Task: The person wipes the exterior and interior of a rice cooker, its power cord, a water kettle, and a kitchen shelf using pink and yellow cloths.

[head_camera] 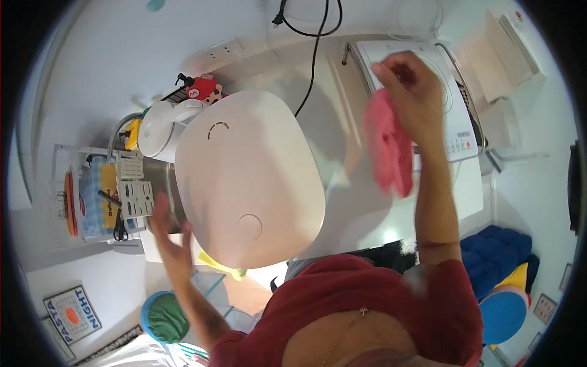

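A pink cloth (390,142) hangs blurred beneath my right hand (410,89), whose curled fingers are raised over a white induction cooktop (458,133). The exact grip on the cloth is hard to see. My left hand (172,238) is lifted with fingers spread and holds nothing, beside the lower left edge of a large cream-coloured appliance (252,179). That appliance stands on the white counter (362,225), with a white kettle-like vessel (158,130) at its upper left.
A black power cord (314,64) runs down behind the appliance. At the left are a sink (176,192), a white slotted utensil holder (136,199), black-handled scissors (120,227) and a red-capped pump dispenser (202,87). A yellow cloth (220,266) hangs at the counter's front edge.
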Demonstrator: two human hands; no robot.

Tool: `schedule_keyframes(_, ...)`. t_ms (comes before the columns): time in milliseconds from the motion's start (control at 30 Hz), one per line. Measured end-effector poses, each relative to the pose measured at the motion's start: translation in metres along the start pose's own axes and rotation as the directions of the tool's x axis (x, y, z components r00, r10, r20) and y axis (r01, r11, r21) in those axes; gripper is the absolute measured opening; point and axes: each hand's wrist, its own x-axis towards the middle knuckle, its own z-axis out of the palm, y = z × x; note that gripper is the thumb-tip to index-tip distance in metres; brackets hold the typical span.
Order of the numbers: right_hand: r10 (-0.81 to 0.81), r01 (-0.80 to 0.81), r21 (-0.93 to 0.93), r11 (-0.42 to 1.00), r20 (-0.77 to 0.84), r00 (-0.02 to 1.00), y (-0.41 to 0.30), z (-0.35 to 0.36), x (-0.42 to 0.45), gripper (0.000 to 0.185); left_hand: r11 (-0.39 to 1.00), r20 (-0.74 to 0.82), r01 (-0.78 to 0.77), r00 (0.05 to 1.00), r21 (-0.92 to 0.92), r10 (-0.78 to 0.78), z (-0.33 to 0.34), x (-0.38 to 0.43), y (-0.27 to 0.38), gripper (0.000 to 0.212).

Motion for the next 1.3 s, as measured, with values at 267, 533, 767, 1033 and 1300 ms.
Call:
schedule_keyframes(267,-0.200,0.162,-0.473,0.866,-0.031,0.979,0.144,0.167,0.012,0.017,0.959,0.281,0.156,0.956,-0.235,-0.087,0.036,-0.072,-0.005,0.131)
schedule_keyframes(533,0.113,-0.066,-0.163,0.984,0.302,0.946,0.174,0.145,-0.080,0.033,0.983,0.219,0.101,0.973,-0.151,-0.067,0.040,-0.068,-0.002,0.129)
schedule_keyframes(767,0.107,-0.106,0.017,0.994,-0.142,0.984,0.098,0.058,-0.117,0.023,0.998,0.227,0.019,0.974,-0.054,-0.007,0.061,-0.031,0.012,0.127)
schedule_keyframes(1033,0.127,-0.058,0.230,0.972,-0.298,0.946,0.065,0.023,-0.086,0.025,0.973,0.245,-0.099,0.958,-0.207,0.150,0.097,0.028,0.021,0.126)
schedule_keyframes(1300,0.364,-0.345,0.494,0.798,0.062,0.929,0.087,0.051,-0.042,0.025,0.935,0.244,-0.167,0.937,-0.313,0.249,0.126,0.096,0.030,0.118)
